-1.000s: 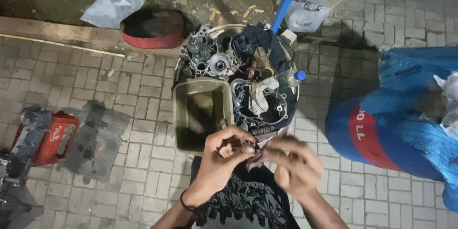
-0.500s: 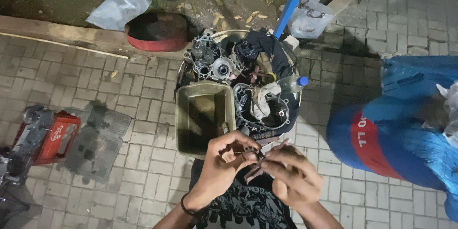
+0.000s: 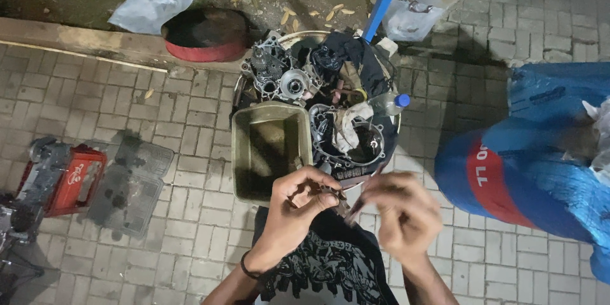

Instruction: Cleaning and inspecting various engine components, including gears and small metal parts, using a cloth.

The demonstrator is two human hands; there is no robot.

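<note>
My left hand [image 3: 294, 211] pinches a small dark metal part [image 3: 325, 192] between thumb and fingers, just below the rectangular olive tub [image 3: 240, 152]. My right hand [image 3: 404, 211] is blurred beside it and grips a thin dark rod-like piece [image 3: 356, 204] whose tip points toward the part. Both hands hover over my black printed shirt [image 3: 324, 260]. Behind the tub, a round basin [image 3: 391, 143] holds engine case halves [image 3: 279, 76], a dark cloth and a clear bottle with a blue cap [image 3: 399, 100].
A large blue sack [image 3: 540, 152] with a red band lies on the brick paving at right. At left are a red tool case [image 3: 70, 181], a clear lid and a power tool. Beyond the kerb sit a red-rimmed round dish [image 3: 204, 35], plastic bags and a blue pole.
My right hand has pulled a little up and to the right, away from my left hand, and is motion-blurred. My left hand keeps its pinch on the small part.
</note>
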